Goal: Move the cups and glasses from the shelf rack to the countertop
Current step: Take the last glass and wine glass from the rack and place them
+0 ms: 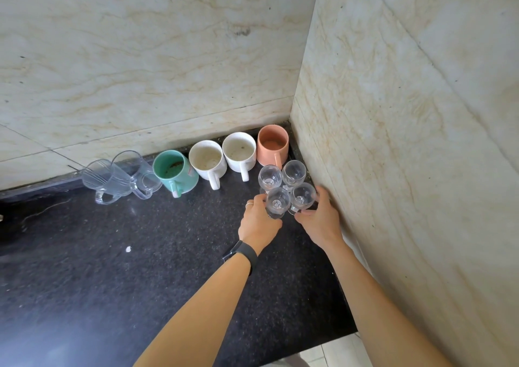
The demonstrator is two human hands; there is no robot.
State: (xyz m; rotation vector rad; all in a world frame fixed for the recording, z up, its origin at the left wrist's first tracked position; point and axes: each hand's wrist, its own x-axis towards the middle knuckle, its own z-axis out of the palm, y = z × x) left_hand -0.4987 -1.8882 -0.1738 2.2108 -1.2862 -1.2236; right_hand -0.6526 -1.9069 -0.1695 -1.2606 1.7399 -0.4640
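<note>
Clear stemmed glasses (278, 201), upright, clustered beside pink mug (273, 144).

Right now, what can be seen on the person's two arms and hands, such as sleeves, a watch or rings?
Both forearms are bare; no sleeves show in the picture. The left wrist carries a black band, probably a fitness tracker or watch, with a flat dark face. The left hand has a thin silver ring on one finger. The right hand shows no ring, watch or glove.
</note>
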